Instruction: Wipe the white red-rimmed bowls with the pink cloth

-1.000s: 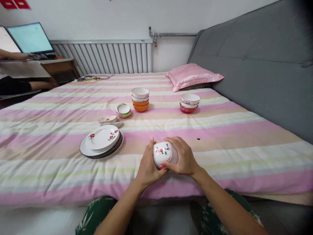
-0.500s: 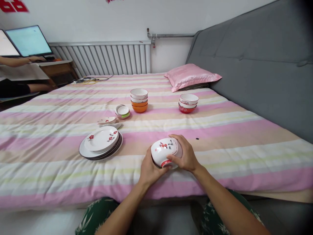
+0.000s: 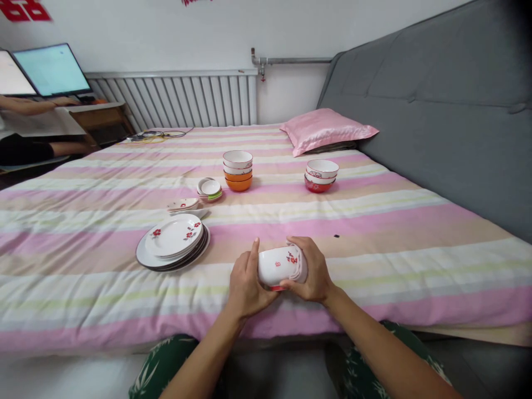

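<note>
A white flowered bowl (image 3: 275, 269) is held between both hands near the front edge of the bed (image 3: 399, 277). Its left side is gripped by the left hand (image 3: 249, 282), with the thumb below, and its right side is cupped by the right hand (image 3: 312, 271); both are curved to the bowl's width. The bowl is tilted, and whether another is nested with it cannot be told.

To the left, a stretch of striped sheet is left between the left hand and the stack of plates (image 3: 173, 235), whose rim is set well in from the front edge. Behind the plates, small dishes (image 3: 183, 204) and little bowls (image 3: 210, 188) are placed close together. Farther back, a wide gap is left between the orange-and-white bowl stack (image 3: 238, 172) and the red-and-white bowl stack (image 3: 321, 176). Beyond the right hand, more sheet is seen reaching to the gray headboard (image 3: 436, 111), with only a small black object (image 3: 336, 236) nearby. The back is bounded by the radiator (image 3: 178, 100).
</note>
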The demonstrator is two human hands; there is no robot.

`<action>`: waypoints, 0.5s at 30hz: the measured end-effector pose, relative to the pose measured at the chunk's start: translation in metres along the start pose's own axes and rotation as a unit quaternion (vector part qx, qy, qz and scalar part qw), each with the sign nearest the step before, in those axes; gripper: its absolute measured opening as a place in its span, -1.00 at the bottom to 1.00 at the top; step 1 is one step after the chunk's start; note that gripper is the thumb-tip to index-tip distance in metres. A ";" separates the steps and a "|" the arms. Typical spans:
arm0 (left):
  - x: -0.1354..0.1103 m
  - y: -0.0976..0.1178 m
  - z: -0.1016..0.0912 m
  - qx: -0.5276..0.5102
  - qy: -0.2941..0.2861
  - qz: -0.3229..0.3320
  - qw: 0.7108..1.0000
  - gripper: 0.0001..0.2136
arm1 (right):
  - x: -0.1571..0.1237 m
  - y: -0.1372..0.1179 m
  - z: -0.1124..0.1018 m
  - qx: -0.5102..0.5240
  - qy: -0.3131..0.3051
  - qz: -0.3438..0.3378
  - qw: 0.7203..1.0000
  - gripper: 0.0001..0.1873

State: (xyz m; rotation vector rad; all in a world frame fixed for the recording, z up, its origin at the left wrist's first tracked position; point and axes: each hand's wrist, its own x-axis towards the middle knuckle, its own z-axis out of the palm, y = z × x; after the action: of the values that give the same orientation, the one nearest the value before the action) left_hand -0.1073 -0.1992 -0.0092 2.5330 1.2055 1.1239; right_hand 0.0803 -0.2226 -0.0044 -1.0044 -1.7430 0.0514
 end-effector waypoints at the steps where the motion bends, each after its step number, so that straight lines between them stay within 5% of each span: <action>1: 0.000 0.000 -0.001 0.009 0.002 0.009 1.000 -0.02 | 0.000 -0.001 0.000 -0.011 0.001 -0.009 1.000 -0.16; 8: 0.001 -0.001 -0.002 0.026 -0.001 0.048 0.999 -0.08 | -0.001 -0.006 0.005 -0.072 0.011 -0.037 0.997 -0.13; 15: 0.004 -0.002 0.001 -0.036 -0.029 0.015 0.999 -0.05 | 0.002 -0.006 0.005 -0.065 0.020 -0.019 0.998 -0.23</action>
State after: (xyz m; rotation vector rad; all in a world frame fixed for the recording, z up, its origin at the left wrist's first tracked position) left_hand -0.1063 -0.1953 -0.0085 2.5187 1.0973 1.0724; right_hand 0.0723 -0.2225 -0.0023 -1.0587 -1.7464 -0.1058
